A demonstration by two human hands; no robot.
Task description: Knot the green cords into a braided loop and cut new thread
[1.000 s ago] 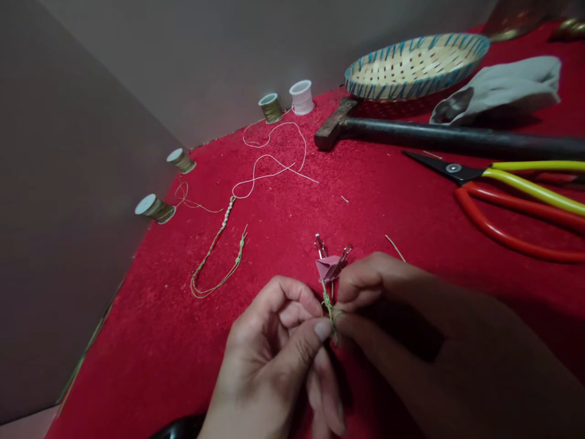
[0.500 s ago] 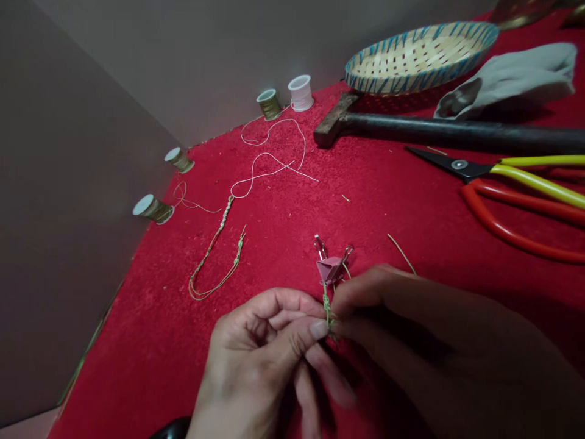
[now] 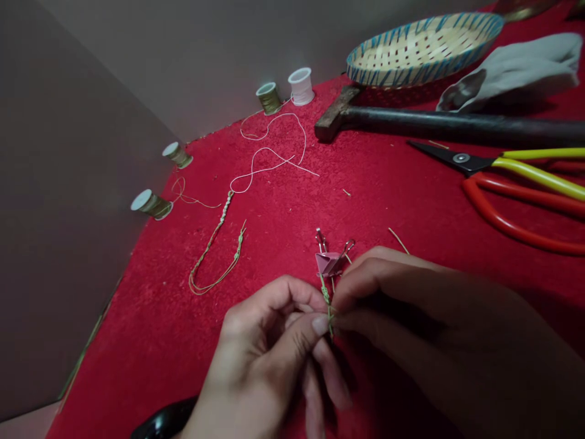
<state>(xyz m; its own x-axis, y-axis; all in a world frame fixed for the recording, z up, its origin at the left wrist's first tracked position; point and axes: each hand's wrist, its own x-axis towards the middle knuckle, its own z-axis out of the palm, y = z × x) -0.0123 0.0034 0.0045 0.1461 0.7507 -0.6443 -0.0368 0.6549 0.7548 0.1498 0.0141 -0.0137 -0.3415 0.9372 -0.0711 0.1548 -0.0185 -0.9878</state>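
Observation:
A green knotted cord [image 3: 325,291] runs down toward me from a pink binder clip [image 3: 328,263] on the red surface. My left hand [image 3: 278,341] pinches the cord between thumb and forefinger, its other fingers curled below. From the other side my right hand [image 3: 402,317] is closed, thumb and forefinger together at the same knot; the fine strand between those fingertips is mostly hidden. To the left lies a finished-looking braided cord [image 3: 208,250], curved in a U, with a white thread [image 3: 251,177] leading from its upper end.
Several thread spools stand along the back and left edge, among them a white spool [image 3: 301,86] and an olive spool [image 3: 269,99]. At right are a hammer [image 3: 411,122], scissors [image 3: 479,177], a woven basket [image 3: 420,52] and a grey cloth [image 3: 516,73]. A black object [image 3: 167,419] sits at the front.
Both hands have shifted slightly up, still pinching the cord. The binder clip has turned a little, and the loose strands by the fingertips look drawn closer to the knot.

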